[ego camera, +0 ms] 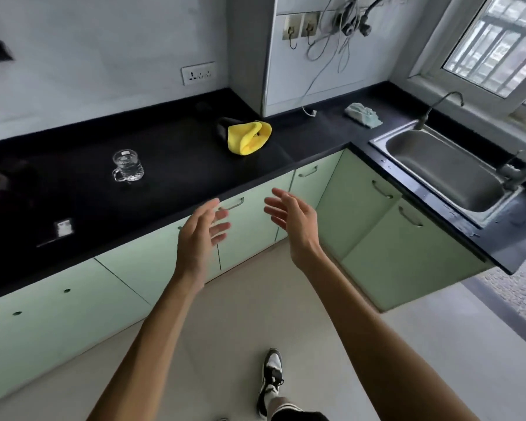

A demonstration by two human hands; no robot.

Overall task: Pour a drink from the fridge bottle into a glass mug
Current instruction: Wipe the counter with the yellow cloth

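Note:
A clear glass mug [127,165] with a ribbed lower half stands upright on the black counter [176,183], its handle turned toward me. It looks empty. My left hand [201,235] and my right hand [292,221] hover in front of the counter's edge, palms facing each other, fingers spread and relaxed, holding nothing. Both hands are well to the right of the mug and apart from it. No bottle and no fridge are in view.
A yellow cloth [248,137] lies over a dark object at the counter's corner. A pale blue rag [363,114] sits near the steel sink [444,168] and its tap [438,109] at right. Green cabinet doors [152,268] run below. A small white item [63,227] lies at front left.

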